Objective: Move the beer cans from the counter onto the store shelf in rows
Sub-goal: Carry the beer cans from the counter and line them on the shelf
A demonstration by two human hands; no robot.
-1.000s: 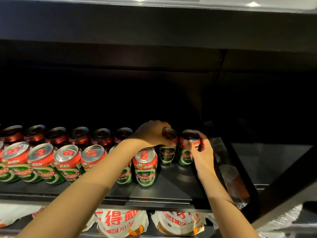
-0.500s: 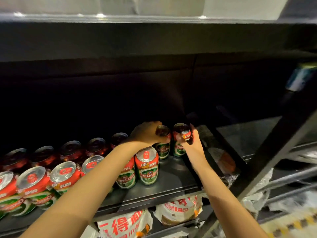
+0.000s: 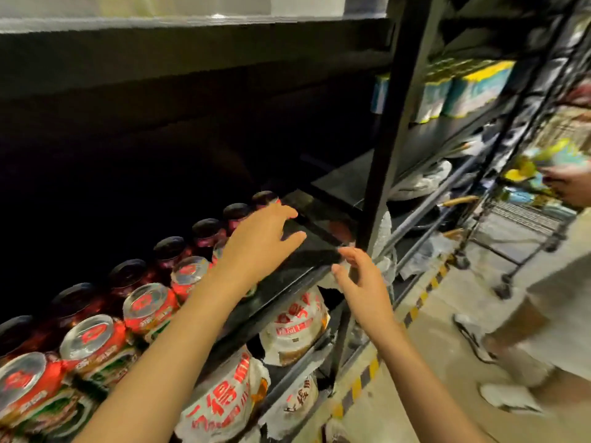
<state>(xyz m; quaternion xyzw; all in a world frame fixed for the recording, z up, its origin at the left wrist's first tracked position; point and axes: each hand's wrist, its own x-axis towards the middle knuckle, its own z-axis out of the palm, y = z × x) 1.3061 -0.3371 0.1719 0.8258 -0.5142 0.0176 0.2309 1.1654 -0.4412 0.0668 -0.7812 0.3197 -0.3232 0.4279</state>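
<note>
Head view: left hand [image 3: 260, 243] and right hand [image 3: 359, 281] hang loose, holding nothing, by the shelf [image 3: 303, 260] edge. Best fetch more cans [image 3: 148, 305] and fill the bare end.

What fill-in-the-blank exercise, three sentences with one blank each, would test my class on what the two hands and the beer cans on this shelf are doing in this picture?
1. The left hand and the right hand both hold ____.
2. The beer cans stand on the black shelf in ____ rows.
3. On the shelf below the cans lie white ____ with red print.

Missing words: nothing; two; bags
</note>
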